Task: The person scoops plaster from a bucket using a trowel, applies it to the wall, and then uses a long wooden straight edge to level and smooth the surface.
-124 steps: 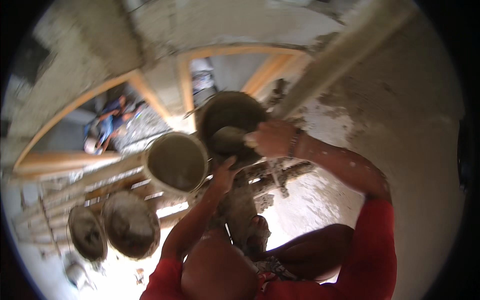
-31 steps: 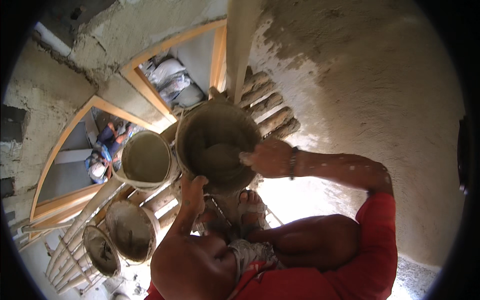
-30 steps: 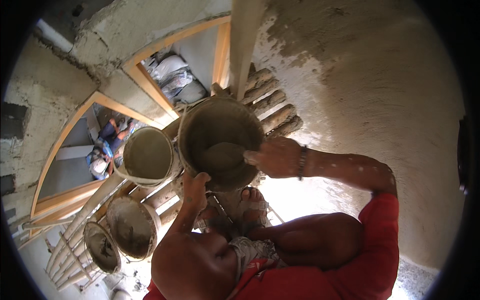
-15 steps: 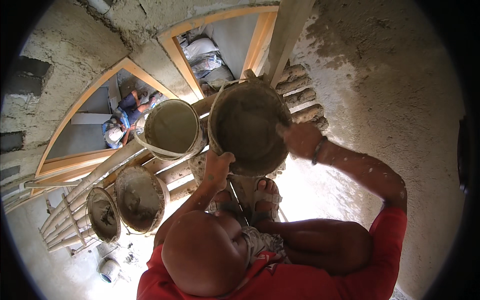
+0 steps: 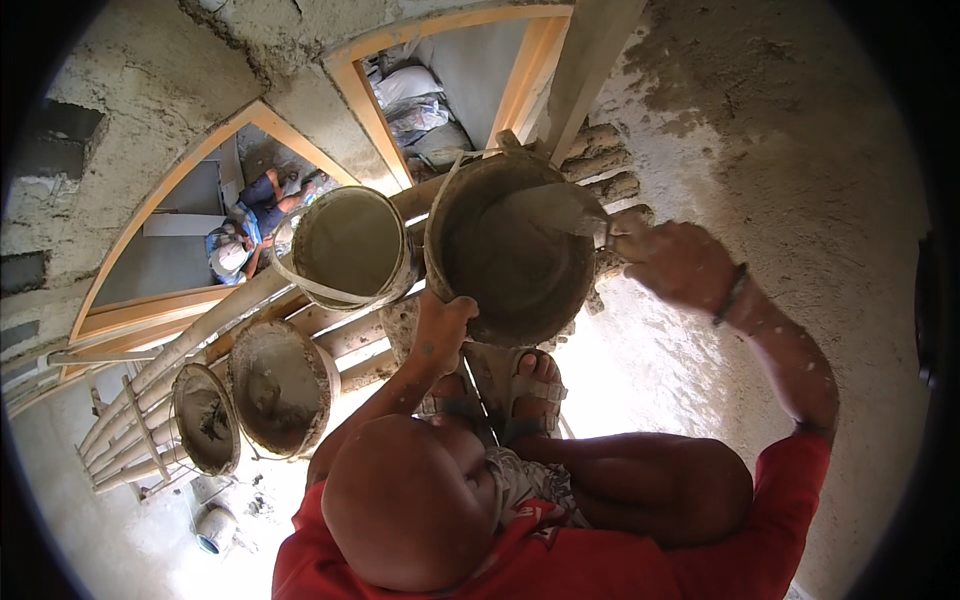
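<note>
Rough plastered wall (image 5: 780, 190), left grip (image 5: 444, 332) pinching bucket (image 5: 438, 250) at rim, right grip (image 5: 688, 268) curled round trowel (image 5: 562, 209) — pointing left, over bucket.

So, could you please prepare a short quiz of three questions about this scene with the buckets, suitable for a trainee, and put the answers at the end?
1. Fill in: In the picture, the nearest smaller bucket stands to the ____ of the large bucket.
2. What does the right hand hold?
A) the smaller bucket
B) a trowel
C) nothing
3. True or false: The left hand grips the rim of the large bucket.

Key:
1. left
2. B
3. True
</note>
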Motion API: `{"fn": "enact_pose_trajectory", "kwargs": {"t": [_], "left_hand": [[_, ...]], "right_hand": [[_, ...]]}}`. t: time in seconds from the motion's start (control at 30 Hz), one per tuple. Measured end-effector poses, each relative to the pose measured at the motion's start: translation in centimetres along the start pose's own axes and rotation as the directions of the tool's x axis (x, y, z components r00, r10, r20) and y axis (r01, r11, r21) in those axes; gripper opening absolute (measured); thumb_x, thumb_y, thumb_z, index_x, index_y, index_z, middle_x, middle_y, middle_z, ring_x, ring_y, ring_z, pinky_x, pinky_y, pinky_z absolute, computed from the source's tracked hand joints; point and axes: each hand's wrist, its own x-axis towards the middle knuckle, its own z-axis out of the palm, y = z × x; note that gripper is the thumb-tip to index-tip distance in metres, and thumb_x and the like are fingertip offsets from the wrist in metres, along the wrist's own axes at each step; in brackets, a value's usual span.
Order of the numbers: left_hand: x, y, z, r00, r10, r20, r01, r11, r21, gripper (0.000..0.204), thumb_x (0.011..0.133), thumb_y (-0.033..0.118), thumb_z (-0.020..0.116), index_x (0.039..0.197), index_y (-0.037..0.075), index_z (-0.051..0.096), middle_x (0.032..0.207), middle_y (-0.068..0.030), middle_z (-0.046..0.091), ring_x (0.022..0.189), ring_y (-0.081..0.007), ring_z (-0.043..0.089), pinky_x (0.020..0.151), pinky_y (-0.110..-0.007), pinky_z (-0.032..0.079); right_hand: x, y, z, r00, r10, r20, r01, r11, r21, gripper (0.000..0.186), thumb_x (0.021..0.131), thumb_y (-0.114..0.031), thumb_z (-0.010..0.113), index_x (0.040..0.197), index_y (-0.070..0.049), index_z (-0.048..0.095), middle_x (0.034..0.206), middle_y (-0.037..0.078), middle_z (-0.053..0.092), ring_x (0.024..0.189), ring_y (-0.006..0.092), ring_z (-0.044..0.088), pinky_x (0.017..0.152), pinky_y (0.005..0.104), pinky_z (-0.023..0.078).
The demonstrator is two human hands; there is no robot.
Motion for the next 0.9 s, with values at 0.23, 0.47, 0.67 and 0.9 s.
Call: {"fn": "enact_pose_trajectory", "kwargs": {"t": [0.23, 0.47, 0.67, 0.9], "left_hand": [[-1.1, 0.4, 0.5, 1.0, -0.015, -0.017, 0.017, 0.992, 0.122, 0.049, 0.069, -0.001, 0.053, 0.117, -0.003, 0.051, 0.101, -0.0101, 0.059, 0.083, -0.019, 0.058, 0.071, -0.031, 0.049], [-1.1, -0.2, 2.3, 0.984, 0.175, -0.018, -0.172, 0.977, 0.122, 0.061, 0.067, -0.001, 0.053, 0.127, -0.005, 0.046, 0.11, -0.011, 0.058, 0.096, -0.02, 0.057, 0.081, -0.031, 0.048], [-1.2, -0.5, 1.4, 0.988, 0.157, 0.003, -0.156, 0.98, 0.119, 0.06, 0.067, -0.002, 0.053, 0.127, -0.005, 0.046, 0.108, -0.0107, 0.058, 0.093, -0.0195, 0.057, 0.081, -0.031, 0.048], [-1.6, 0.6, 1.8, 0.99, 0.138, 0.02, -0.139, 0.985, 0.101, 0.058, 0.069, -0.001, 0.053, 0.127, -0.003, 0.046, 0.104, -0.0091, 0.058, 0.087, -0.0179, 0.056, 0.075, -0.03, 0.048]], "right_hand": [[-2.3, 2.1, 0.8, 0.979, -0.044, -0.197, -0.023, 0.946, -0.324, 0.024, 0.09, -0.022, 0.056, 0.106, -0.004, 0.061, 0.081, 0.016, 0.063, 0.073, 0.0258, 0.064, 0.065, 0.0375, 0.054], [0.9, 0.3, 9.6, 0.999, -0.027, 0.023, 0.024, 0.991, 0.132, 0.024, 0.091, -0.022, 0.052, 0.106, -0.006, 0.061, 0.083, 0.017, 0.065, 0.082, 0.0325, 0.066, 0.073, 0.0448, 0.055], [0.2, -1.0, 12.1, 0.957, -0.071, -0.281, 0.198, 0.866, 0.458, 0.033, 0.083, -0.029, 0.069, 0.108, -0.009, 0.061, 0.083, 0.014, 0.067, 0.076, 0.0341, 0.066, 0.068, 0.0437, 0.053], [-0.4, 0.1, 16.0, 0.868, 0.11, -0.483, 0.138, 0.883, 0.448, 0.032, 0.082, -0.024, 0.069, 0.109, -0.008, 0.06, 0.086, 0.011, 0.067, 0.073, 0.0306, 0.066, 0.062, 0.0391, 0.054]]}}
